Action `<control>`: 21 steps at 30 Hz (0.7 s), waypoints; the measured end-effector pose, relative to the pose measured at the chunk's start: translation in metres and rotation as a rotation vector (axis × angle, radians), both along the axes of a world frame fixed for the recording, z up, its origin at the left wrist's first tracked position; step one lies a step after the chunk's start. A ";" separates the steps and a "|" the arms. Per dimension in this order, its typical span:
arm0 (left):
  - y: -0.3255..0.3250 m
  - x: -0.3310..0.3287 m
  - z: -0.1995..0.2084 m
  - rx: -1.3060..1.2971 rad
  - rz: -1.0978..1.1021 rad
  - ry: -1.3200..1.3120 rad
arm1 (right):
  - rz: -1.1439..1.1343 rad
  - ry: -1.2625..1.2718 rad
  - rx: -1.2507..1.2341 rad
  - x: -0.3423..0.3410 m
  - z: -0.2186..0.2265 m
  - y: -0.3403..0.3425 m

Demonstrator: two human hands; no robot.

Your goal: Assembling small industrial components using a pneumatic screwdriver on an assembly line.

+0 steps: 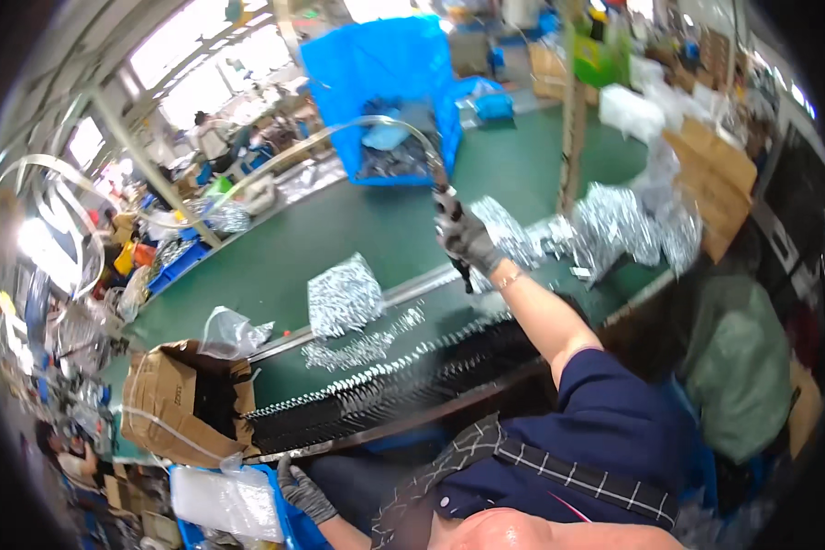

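My right hand (472, 240), in a grey glove, is wrapped round a dark air screwdriver (447, 209) above the front part of the green bench. A pale hose (339, 126) runs from the tool's top end off to the left. Below the tool lies a long row of black parts (376, 401), with small shiny metal pieces along its far edge. My left hand (304, 490), also gloved, rests low at the bench's front edge beside a blue crate (293, 513). Its fingers look stretched out, and nothing shows in them.
Loose silver pieces (362, 350) lie before a silver heap (346, 295). An open cardboard box (160, 403) stands at the left end. A blue bin (339, 78) of dark parts is across the green bench (275, 257). Silver bags (614, 225) and a post (573, 110) are right.
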State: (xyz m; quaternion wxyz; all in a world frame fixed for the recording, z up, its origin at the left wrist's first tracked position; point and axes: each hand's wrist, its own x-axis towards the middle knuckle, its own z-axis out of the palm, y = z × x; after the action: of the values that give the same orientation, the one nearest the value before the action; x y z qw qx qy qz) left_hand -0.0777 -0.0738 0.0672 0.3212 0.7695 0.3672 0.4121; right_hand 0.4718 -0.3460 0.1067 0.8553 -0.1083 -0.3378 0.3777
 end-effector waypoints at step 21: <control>-0.341 0.421 -0.021 0.996 -1.802 0.322 | -0.938 0.043 -0.079 -0.058 0.015 -0.213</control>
State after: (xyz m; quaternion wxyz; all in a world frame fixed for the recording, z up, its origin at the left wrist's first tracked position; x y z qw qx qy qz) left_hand 0.3431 -0.4151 0.0457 0.1033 0.8500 -0.5163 0.0168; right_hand 0.4138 -0.5586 0.1219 0.9357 -0.2739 -0.2198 -0.0350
